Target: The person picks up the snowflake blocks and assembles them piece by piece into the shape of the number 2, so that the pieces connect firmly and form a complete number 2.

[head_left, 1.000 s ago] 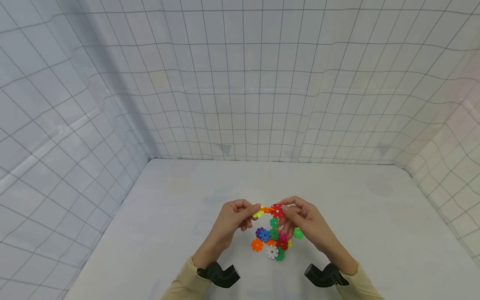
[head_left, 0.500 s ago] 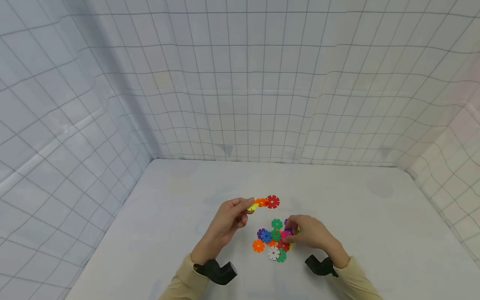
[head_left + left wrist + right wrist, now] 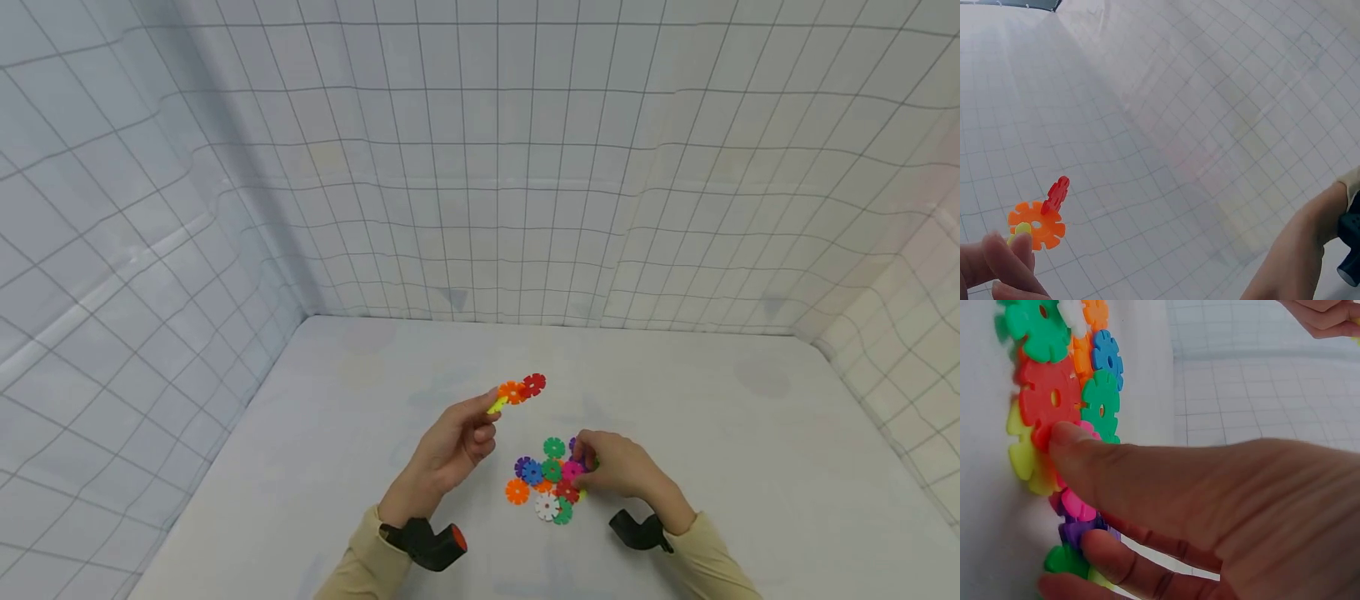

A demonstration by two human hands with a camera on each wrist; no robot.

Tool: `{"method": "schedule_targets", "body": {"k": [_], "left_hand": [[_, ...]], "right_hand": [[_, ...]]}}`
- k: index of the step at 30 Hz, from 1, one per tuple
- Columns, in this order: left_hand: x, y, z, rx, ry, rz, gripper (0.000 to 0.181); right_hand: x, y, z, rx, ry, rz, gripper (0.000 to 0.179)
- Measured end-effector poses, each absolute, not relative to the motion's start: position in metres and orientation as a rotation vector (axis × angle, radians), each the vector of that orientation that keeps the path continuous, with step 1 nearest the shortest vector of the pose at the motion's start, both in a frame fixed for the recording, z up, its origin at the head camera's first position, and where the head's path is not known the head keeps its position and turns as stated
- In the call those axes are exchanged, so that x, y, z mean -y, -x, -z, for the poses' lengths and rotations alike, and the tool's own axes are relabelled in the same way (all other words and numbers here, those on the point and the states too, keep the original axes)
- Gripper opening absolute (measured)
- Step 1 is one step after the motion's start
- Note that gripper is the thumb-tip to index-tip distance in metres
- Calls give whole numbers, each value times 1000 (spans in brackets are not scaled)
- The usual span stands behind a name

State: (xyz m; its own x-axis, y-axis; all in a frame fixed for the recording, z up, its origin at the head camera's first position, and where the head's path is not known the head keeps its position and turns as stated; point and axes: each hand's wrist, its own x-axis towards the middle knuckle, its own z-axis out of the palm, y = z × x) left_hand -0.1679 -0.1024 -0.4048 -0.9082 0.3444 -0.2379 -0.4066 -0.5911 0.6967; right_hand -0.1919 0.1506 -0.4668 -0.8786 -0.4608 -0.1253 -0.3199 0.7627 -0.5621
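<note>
My left hand (image 3: 453, 446) pinches a yellow notched snowflake disc (image 3: 497, 406) between thumb and fingers, raised above the table. Joined to it are an orange disc (image 3: 1038, 225) and, at the far end, a red disc (image 3: 1056, 195) set at an angle. My right hand (image 3: 618, 467) is at the right side of a loose pile of such discs. In the right wrist view its thumb touches a red pile disc (image 3: 1054, 397), while the fingers lie by a purple disc (image 3: 1075, 532) and a dark green one (image 3: 1066, 561). A pink disc (image 3: 1079, 505) shows between thumb and fingers.
Around the pile lie a blue disc (image 3: 532, 473), a white disc (image 3: 547, 506), a separate orange disc (image 3: 517, 492) and several green ones, some overlapping. Grid-patterned sheeting (image 3: 480, 167) rises behind and beside the white table (image 3: 375, 400). Black wrist cameras sit on both arms.
My right hand has let go of the red end of the chain and come down to the pile, where it stays. My left hand has drawn the chain left and tilted its red end up.
</note>
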Motion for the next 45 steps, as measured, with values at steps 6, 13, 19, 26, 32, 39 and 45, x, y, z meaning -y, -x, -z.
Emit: {"method": "schedule_targets", "body": {"k": [6,13,19,26,32,39,45], "left_hand": [[102,168,402,-1026,192,-2505,11],[101,167,402,-1159,108,-2506,17],[100,167,403,-1495,-8,-2472,26],[98,164,404,-1795,-120,-2393,22],[96,164,404,-1864,-140,-2337,22],[93,165,408,-1897,-140,-2263,22],[91,165,410,-1941,-195,-2186,24]], "right_hand": [[-151,193,467,-2685,661,827,31],[-152,195,466,-2643,678,931,28],[-156,193,465,-2642,729,1009,25],[-154,184,447,-2655,765,1297,16],[-150,174,424,-2381,688,1753,15],[-150,165,410,-1912,692,2149,6],[-147,162,407,-1728,658,2273,7]]}}
